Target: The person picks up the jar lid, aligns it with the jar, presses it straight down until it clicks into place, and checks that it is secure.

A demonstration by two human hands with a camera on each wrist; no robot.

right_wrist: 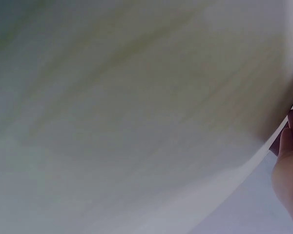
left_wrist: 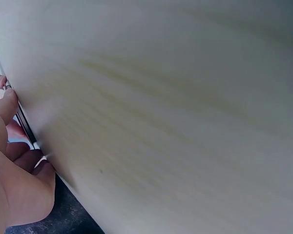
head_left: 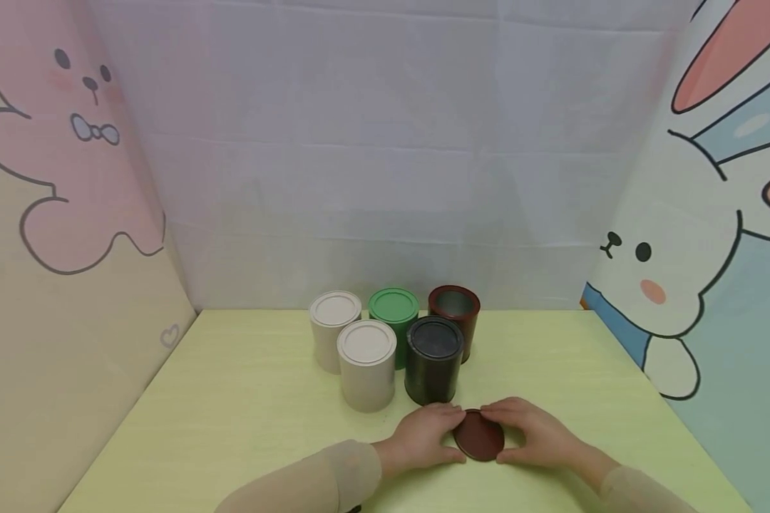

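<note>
A round dark-red lid (head_left: pixel 479 436) is at the front of the table, just right of centre. My left hand (head_left: pixel 423 436) grips its left edge, fingers at the far side and thumb at the near side. From the opposite side my right hand (head_left: pixel 535 433) holds the right edge in the same way. In the left wrist view the left hand (left_wrist: pixel 19 190) shows at the left border, beside the lid's thin dark edge. Only part of the right hand (right_wrist: pixel 289 170) appears in the right wrist view. Behind the hands stands a dark-red can (head_left: pixel 468 333) with its top uncovered.
A lidded black can (head_left: pixel 433 374) stands close beyond the left hand. To its left are a front white can (head_left: pixel 368 385), a rear white can (head_left: pixel 326 342) and a green can (head_left: pixel 401 342), all lidded. The pale yellow table (head_left: pixel 244 399) meets cloth-covered walls at the back and sides.
</note>
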